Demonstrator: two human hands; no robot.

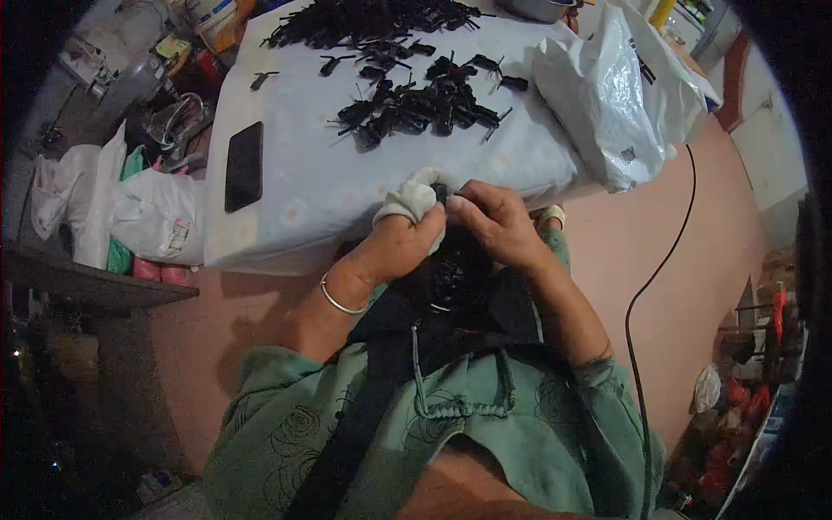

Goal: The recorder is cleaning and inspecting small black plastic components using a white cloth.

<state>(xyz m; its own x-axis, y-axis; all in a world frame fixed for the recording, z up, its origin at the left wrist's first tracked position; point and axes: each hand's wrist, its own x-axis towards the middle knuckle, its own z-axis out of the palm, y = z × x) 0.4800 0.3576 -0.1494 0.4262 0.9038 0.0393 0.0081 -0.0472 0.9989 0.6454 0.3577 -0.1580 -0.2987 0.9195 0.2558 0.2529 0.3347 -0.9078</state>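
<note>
- Green top [485, 433] with a black strap [347, 451] crossing it is filling the near edge; both forearms are rising from it toward the table [303, 173].
- Left hand [394, 247], a bangle [340, 299] on its wrist, is clenching around a small black part [439, 192] through a white cloth [414, 198] wrapped over the fingers.
- Right hand [496, 221] is pinching the same part from the right, fingertips meeting the left's at the near table edge.
- The part itself is mostly hidden between the fingers, so its shape is hard to tell.
- A dark bundle [451, 277] is sitting in the lap just below the hands, likely more parts.
- Pile of black parts [416, 108] is lying mid-table, and a bigger heap [364, 17] at the far edge.
- Phone [243, 166] is lying on the table's left; a white bag [607, 104] is slumping at its right corner.
- More bags [130, 208] are on the floor to the left, and a black cable [659, 286] is running down the floor to the right.
- To do it well, judging by the grip: keep the cloth between skin and part for friction, hold the left steady, let the right do the fine push or twist.
- Work close over the lap so a slipped piece is dropping into the bundle, not onto the floor.
- Keep the elbows in and away from the table's near edge.
</note>
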